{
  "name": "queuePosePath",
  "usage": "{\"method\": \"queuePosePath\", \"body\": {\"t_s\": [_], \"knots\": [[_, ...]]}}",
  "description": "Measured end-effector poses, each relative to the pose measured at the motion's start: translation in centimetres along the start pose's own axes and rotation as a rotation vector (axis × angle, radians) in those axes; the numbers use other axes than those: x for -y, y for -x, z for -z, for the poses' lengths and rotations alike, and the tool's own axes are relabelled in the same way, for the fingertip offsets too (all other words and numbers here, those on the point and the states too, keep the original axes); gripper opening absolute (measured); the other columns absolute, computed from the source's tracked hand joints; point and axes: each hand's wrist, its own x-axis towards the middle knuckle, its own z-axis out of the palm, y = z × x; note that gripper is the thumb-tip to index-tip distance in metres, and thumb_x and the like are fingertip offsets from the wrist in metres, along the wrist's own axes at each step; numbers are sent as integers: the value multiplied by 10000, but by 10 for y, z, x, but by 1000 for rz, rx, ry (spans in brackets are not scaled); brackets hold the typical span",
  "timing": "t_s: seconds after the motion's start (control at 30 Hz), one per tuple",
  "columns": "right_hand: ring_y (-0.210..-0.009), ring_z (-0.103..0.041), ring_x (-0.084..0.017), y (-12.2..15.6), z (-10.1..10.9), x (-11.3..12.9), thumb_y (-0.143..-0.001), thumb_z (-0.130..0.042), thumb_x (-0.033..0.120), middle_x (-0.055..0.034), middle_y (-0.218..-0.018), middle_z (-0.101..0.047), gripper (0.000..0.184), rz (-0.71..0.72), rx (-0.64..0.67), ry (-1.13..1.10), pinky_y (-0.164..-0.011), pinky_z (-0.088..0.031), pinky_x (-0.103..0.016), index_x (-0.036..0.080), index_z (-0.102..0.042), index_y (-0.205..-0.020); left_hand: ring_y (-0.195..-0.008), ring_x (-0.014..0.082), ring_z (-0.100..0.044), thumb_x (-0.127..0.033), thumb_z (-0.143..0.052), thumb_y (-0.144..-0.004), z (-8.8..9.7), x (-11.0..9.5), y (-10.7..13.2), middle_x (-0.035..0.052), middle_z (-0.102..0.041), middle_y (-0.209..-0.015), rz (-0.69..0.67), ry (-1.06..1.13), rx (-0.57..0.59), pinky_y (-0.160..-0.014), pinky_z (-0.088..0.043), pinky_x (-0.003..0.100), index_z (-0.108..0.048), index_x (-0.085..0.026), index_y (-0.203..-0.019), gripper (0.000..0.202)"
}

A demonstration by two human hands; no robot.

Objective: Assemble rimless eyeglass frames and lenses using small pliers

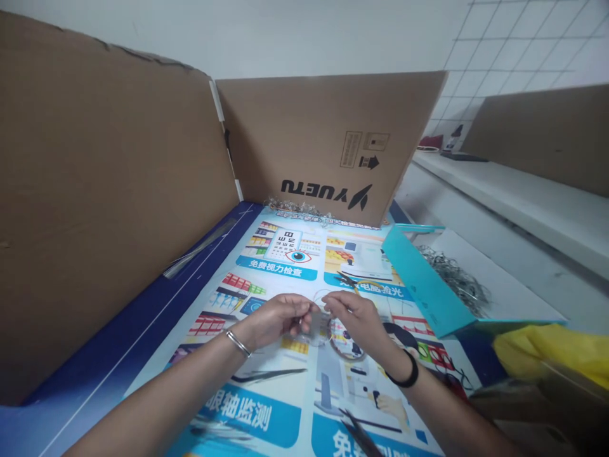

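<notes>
Both hands meet above the printed mat, their fingertips close together. My left hand, with a silver bangle at the wrist, pinches a fine wire between thumb and forefinger. Closed in a pinch on the same wire is my right hand, which has a black wristband. The wire curves in a small loop between the fingertips; its full course is too thin to follow. Just below the right hand lies a round ring, partly hidden. A tool with yellow handles rests beyond the hands.
Cardboard panels stand left and at the back. To the right, a turquoise box holds tangled wires. Dark pointed tools lie in front. Clear small pieces line the back; yellow material is at right.
</notes>
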Motion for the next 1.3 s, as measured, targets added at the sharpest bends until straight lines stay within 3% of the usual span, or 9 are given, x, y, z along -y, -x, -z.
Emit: {"method": "queuePosePath", "body": {"t_s": [0.2,0.53,0.8,1.0,1.3], "knots": [[-689,-613,-173,6,-3,5,-867,-483,397,-24,-742,-671,238,-72,-53,-6,-649,-463,-281,227,-640,-812,-506,80,-536,-368,-653,-768,2,-2,2,37,-603,-618,44,-88,19,-465,-352,190,-678,-101,-799,271],[-538,-549,-143,6,-4,3,-844,-488,433,-1,-622,-589,264,-243,-115,-139,-519,-424,-261,213,-631,-811,-644,146,-599,-385,-544,-833,7,-1,-1,68,-604,-699,26,95,39,-509,-407,214,-672,-89,-909,332],[-443,-500,-106,2,-4,2,-804,-536,469,18,-599,-550,279,-390,-68,-382,-423,-403,-236,199,-602,-786,-585,80,-523,-247,-687,-746,8,-6,1,25,-579,-738,-56,-70,8,-586,-385,215,-651,-124,-948,238],[-431,-502,-94,0,-4,4,-794,-542,462,11,-628,-574,268,-402,-72,-417,-409,-405,-224,201,-603,-797,-541,61,-448,-223,-705,-722,9,-6,0,-3,-549,-688,-88,-167,-16,-539,-321,206,-652,-129,-915,221],[-460,-521,-112,2,-4,3,-814,-527,456,2,-590,-605,272,-389,-58,-430,-460,-414,-240,196,-608,-812,-585,83,-513,-302,-667,-766,9,-7,0,17,-563,-704,-34,-70,-36,-576,-366,211,-647,-124,-921,237]]}}
